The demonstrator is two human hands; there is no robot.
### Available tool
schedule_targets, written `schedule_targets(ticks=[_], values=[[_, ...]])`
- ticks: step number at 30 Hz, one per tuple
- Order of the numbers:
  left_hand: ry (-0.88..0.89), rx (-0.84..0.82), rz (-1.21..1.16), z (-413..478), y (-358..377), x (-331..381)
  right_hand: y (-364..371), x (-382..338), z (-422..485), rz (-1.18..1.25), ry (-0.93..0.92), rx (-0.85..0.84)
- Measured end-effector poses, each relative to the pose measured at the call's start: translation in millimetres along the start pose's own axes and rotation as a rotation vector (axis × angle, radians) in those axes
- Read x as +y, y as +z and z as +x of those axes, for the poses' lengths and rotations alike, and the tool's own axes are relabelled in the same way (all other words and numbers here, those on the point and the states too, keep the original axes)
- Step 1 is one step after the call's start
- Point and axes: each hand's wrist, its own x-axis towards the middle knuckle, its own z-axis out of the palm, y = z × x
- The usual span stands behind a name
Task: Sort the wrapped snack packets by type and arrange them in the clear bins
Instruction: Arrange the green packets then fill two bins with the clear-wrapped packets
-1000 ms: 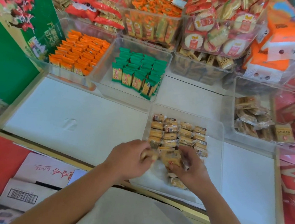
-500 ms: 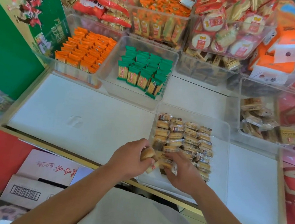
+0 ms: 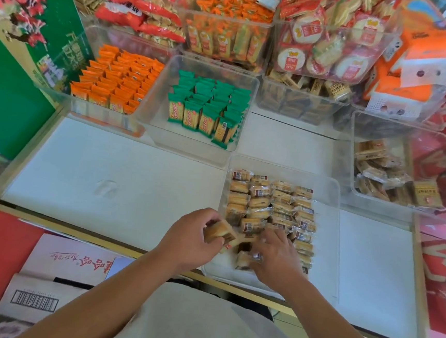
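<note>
A clear bin in front of me holds several small tan wrapped snack packets set in rows. My left hand grips a few of these tan packets at the bin's near left corner. My right hand lies over the near rows, its fingers curled round more tan packets. Farther back stand a bin of green packets and a bin of orange packets.
Another clear bin at the right holds loose tan packets. Stacked bins of snacks fill the back. A green box stands at the left, and cardboard cartons lie below the white counter.
My left hand has lifted its packets a little higher at the bin's corner. My right hand has stayed on the near rows, and the view has shifted slightly.
</note>
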Motion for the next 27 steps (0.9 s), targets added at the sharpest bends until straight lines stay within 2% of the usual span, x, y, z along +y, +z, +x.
schedule_targets(ticks=[5,9,12,19,27], values=[[-0.005,0.117,-0.08,1,-6,1,-7,-1,17,0.136,-0.032,0.156],[-0.001,0.161,-0.112,-1,-8,2,-13,-19,37,0.09,-0.084,-0.002],[-0.009,0.138,-0.093,-1,-8,0,-13,-31,45,0.128,-0.072,-0.07],[-0.033,0.116,-0.15,1,-12,0,-8,-29,40,-0.012,-0.053,-0.218],[-0.033,0.117,-0.169,1,-14,2,-13,-43,41,-0.095,0.03,-0.27]])
